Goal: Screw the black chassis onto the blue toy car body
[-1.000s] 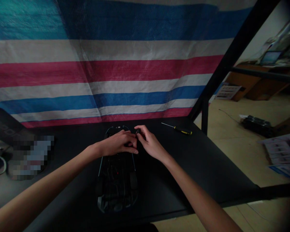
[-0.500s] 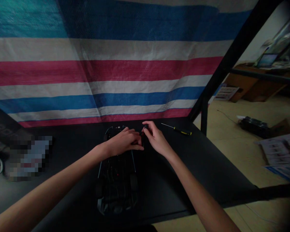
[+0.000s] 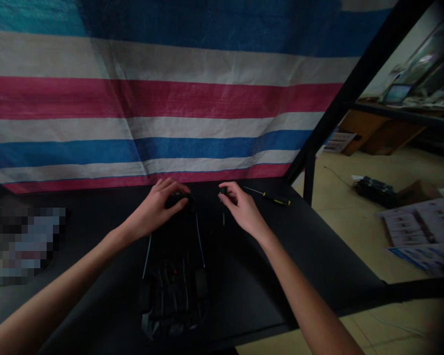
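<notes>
A black toy car (image 3: pixel 173 291) lies on the dark table, its underside facing up and its wheels showing. My left hand (image 3: pixel 159 201) is closed around the car's far end, thumb on the near side and fingers over the top. To the right of the car, my right hand (image 3: pixel 239 204) pinches a small screwdriver (image 3: pixel 224 216), whose thin shaft points down toward the tabletop. A second screwdriver (image 3: pixel 276 199), with a black and yellow handle, rests on the table just beyond my right hand.
Striped plastic sheeting (image 3: pixel 192 98) hangs behind the black table (image 3: pixel 318 261). A dark metal frame (image 3: pixel 311 148) borders the right side. A blurred-out flat item (image 3: pixel 33 241) lies at left. On the floor at right are a dark object (image 3: pixel 375 191) and printed cardboard (image 3: pixel 418 224).
My left hand has moved left, away from my right hand, onto the car's far end. The screwdriver shaft in my right hand now shows. The view has shifted slightly.
</notes>
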`<state>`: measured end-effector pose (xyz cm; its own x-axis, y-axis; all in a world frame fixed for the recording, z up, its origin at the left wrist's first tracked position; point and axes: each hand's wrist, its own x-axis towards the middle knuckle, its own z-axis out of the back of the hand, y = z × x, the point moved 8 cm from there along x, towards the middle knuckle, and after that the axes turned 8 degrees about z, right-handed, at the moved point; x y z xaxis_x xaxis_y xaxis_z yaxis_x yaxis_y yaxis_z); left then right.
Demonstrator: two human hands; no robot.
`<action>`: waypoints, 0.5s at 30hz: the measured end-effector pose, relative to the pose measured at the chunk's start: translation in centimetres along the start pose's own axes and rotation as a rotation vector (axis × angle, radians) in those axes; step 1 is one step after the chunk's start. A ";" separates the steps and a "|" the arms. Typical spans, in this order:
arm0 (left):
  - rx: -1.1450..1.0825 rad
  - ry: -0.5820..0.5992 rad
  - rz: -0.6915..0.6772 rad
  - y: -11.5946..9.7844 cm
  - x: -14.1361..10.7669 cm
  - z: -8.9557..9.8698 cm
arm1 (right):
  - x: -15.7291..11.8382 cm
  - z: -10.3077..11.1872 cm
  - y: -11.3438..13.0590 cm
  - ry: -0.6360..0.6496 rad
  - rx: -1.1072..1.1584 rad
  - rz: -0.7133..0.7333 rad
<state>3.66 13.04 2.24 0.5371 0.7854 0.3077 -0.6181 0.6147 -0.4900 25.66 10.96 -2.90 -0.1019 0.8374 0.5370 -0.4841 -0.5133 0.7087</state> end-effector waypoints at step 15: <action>-1.199 0.276 0.667 9.1 -9.3 -5.2 | -0.7 0.1 0.3 0.045 -0.282 -0.063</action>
<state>-3.93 10.93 -9.32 0.5206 0.7759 -0.3563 -0.0133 -0.4100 -0.9120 25.66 10.21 -3.00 -0.0996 0.8767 0.4706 -0.7125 -0.3930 0.5813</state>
